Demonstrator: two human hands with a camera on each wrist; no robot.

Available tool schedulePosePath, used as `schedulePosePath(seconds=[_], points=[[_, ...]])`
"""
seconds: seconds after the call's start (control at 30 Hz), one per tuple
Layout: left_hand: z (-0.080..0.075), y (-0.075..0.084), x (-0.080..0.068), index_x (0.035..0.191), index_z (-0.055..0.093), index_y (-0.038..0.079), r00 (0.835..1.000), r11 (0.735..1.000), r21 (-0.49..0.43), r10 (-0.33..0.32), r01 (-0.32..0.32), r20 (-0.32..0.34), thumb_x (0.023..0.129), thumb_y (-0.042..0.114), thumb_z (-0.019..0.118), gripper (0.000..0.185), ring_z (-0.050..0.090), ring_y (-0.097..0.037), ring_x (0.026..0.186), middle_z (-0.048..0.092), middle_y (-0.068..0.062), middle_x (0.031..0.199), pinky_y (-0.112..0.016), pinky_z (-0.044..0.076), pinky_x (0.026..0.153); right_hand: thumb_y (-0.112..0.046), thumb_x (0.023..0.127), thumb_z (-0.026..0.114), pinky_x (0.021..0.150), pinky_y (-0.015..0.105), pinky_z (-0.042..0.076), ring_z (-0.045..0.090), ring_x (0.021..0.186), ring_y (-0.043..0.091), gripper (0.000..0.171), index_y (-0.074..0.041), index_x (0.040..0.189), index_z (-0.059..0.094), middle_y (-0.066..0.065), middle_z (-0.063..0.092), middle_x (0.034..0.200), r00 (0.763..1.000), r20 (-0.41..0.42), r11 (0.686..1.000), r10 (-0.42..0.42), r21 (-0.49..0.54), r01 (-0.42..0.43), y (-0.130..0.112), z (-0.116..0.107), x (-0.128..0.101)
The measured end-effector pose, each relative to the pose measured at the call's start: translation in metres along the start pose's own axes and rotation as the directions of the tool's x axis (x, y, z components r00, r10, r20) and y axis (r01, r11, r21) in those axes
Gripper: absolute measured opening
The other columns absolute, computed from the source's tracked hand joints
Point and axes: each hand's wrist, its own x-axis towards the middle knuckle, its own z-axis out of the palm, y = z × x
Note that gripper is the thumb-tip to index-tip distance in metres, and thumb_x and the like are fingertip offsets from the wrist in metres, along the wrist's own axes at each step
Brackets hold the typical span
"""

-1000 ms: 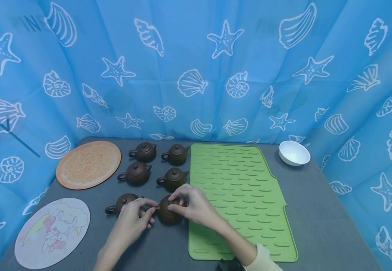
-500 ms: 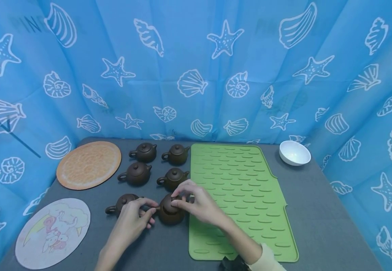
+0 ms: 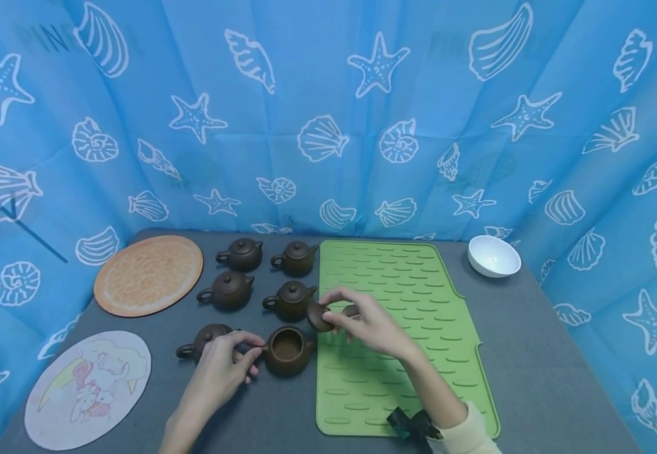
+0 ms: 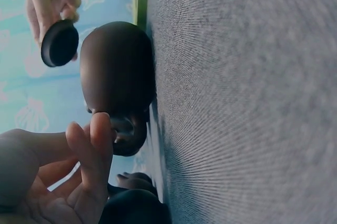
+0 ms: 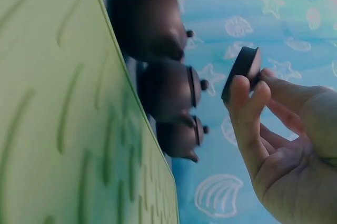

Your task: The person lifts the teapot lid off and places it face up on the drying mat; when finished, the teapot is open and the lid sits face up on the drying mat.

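Note:
A dark brown teapot (image 3: 287, 359) stands uncovered on the table, its round mouth facing up and its hollow inside showing. My left hand (image 3: 223, 366) pinches its handle between thumb and fingers. In the left wrist view the fingertips meet at the handle (image 4: 138, 134), against the pot's side. My right hand (image 3: 374, 325) holds the round lid (image 3: 319, 316) tilted, above the left edge of the green mat. From the right wrist the lid (image 5: 243, 71) appears edge-on, clear of the pots. Another teapot (image 3: 209, 337), lid on, is partly hidden behind my left hand.
Several lidded teapots (image 3: 231, 291) stand in two columns toward the back. The ribbed green mat (image 3: 408, 372) lies right of them. A white bowl (image 3: 493, 257) sits at the back right. Two round mats, one orange (image 3: 148, 276) and one with a cartoon print (image 3: 87, 391), lie at left.
My right hand has lifted the lid off the teapot and carried it up and right, leaving the mouth open to view. My left hand has stayed at the handle.

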Motion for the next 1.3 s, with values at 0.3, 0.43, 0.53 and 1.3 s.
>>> schedulePosePath(seconds=[0.3,0.43,0.53,1.3], points=[[-0.001,-0.001,0.000,0.101,0.071,0.019,1.000,1.000,0.000,0.007,-0.007,-0.003,0.088,0.008,0.069,0.017,0.065,-0.009,0.059,0.071,-0.002,0.100,-0.021,0.051,0.049,-0.013,0.100,0.049,0.082,0.041,0.058,0.067,0.091,0.043,0.041,-0.016,0.142,0.048,0.014,0.047,0.146,0.994,0.103,0.985,-0.031,0.171,0.013,0.011,-0.025,-0.004],[-0.001,-0.001,0.000,0.102,0.071,0.018,1.000,1.000,0.000,0.007,-0.007,0.003,0.088,0.008,0.069,0.018,0.066,-0.010,0.060,0.070,-0.002,0.101,-0.021,0.051,0.050,-0.016,0.097,0.058,0.087,0.038,0.057,0.067,0.097,0.044,0.044,-0.017,0.140,0.049,0.009,0.048,0.145,0.994,0.109,0.982,0.006,0.189,-0.026,0.012,-0.028,-0.005],[-0.001,-0.001,0.000,0.103,0.070,0.018,1.000,1.000,-0.002,0.008,-0.008,0.007,0.088,0.008,0.069,0.018,0.066,-0.010,0.061,0.070,-0.002,0.101,-0.022,0.051,0.050,-0.018,0.089,0.069,0.083,0.039,0.058,0.068,0.095,0.044,0.053,-0.019,0.138,0.049,0.004,0.052,0.141,0.995,0.094,0.986,0.034,0.159,-0.048,0.014,-0.028,-0.006],[0.000,0.000,-0.001,0.103,0.070,0.020,1.000,1.000,0.007,-0.001,0.001,0.004,0.088,0.008,0.068,0.019,0.065,-0.009,0.061,0.070,-0.002,0.099,-0.020,0.051,0.051,-0.009,0.085,0.072,0.075,0.027,0.057,0.069,0.085,0.020,0.059,-0.002,0.137,0.045,0.018,0.049,0.141,0.970,0.169,0.984,0.175,-0.067,-0.165,0.046,-0.025,-0.006]])
